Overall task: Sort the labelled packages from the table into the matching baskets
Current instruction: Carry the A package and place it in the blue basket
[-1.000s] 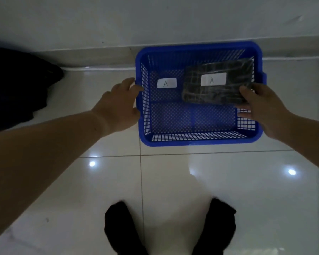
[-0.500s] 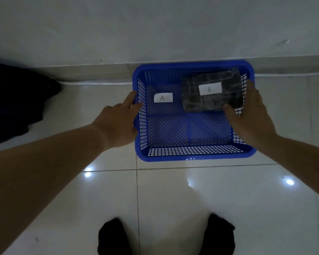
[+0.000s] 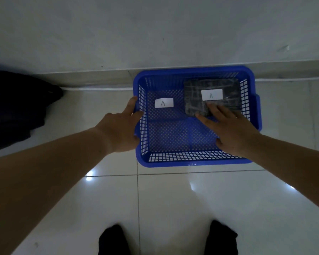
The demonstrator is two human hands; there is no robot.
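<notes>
A blue mesh basket (image 3: 191, 163) stands on the tiled floor against the wall, with a white label "A" (image 3: 164, 103) on its bottom. A dark wrapped package (image 3: 193, 100) with its own white "A" label (image 3: 211, 94) lies flat in the basket's far right corner. My right hand (image 3: 230, 129) reaches into the basket with fingers spread, and its fingertips rest on the package's near edge. My left hand (image 3: 122, 129) grips the basket's left rim from outside, thumb at the top edge.
A dark bundle of cloth (image 3: 17, 107) lies on the floor at the left by the wall. A white cable (image 3: 99, 88) runs along the skirting. My two feet in black socks (image 3: 114, 240) (image 3: 221, 238) stand on glossy tiles before the basket.
The package has gone down from above the rim to the basket's bottom. My right hand has let go of its side and now lies flat on it. My left hand stays at the rim.
</notes>
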